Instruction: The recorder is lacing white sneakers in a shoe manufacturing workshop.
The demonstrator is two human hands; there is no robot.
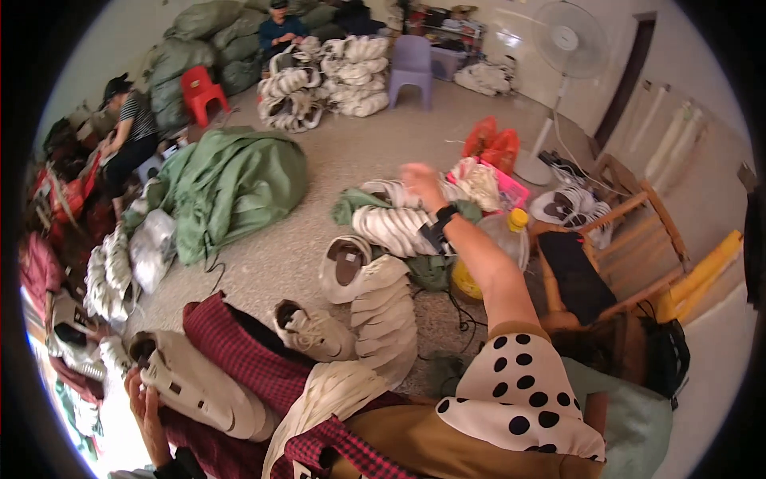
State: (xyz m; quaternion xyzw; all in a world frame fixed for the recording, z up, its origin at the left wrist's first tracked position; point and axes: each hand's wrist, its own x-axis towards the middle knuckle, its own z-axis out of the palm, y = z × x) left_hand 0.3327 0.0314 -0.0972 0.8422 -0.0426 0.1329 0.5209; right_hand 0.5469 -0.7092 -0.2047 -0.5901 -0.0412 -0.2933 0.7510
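My left hand at the lower left grips a white shoe from below, beside the red checked cloth on my lap. My right hand is stretched far forward, motion-blurred, and holds nothing. It hovers just above a row of white shoes lying on green cloth, and a black watch is on its wrist. Closer to me lie a single white shoe and a nested stack of white shoes.
A yellow-capped plastic bottle and a wooden chair stand to the right. A green sack lies ahead on the left, with shoe bundles beside it. Two people sit at the back near more bundles, a purple stool and a fan.
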